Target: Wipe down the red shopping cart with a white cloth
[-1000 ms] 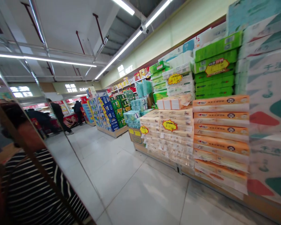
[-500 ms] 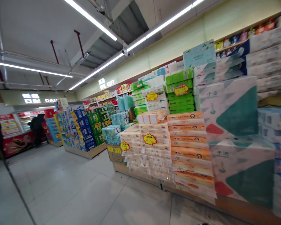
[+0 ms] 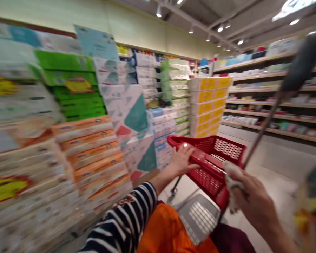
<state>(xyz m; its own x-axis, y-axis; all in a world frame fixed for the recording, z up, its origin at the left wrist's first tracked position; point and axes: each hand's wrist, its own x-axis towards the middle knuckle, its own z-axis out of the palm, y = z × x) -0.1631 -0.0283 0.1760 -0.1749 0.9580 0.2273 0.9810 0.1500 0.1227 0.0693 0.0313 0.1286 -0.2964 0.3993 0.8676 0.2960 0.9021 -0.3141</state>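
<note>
A red shopping cart (image 3: 210, 179) stands in front of me, with an open perforated basket on top and a grey slotted rack (image 3: 200, 218) below. My left hand (image 3: 182, 160) lies over the cart's handle at its left end, with the fingers curled on it. Beside the handle's right end, my right hand (image 3: 249, 193) is closed around a crumpled whitish cloth (image 3: 233, 175). Whether that hand also touches the cart cannot be made out. A long pole (image 3: 265, 123) with a dark, blurred upper part rises at the cart's right side.
Stacked orange tissue packs (image 3: 94, 154), green packs (image 3: 76, 98) and large white-and-teal packs (image 3: 129, 116) line my left. A yellow-and-white carton stack (image 3: 209, 105) stands beyond the cart. Long shelves (image 3: 274, 91) run along the right. Pale floor tiles (image 3: 268, 165) lie between.
My view has swung right and down, so the tissue stacks shift left in the picture. The cart and both my hands are now in view; earlier neither showed.
</note>
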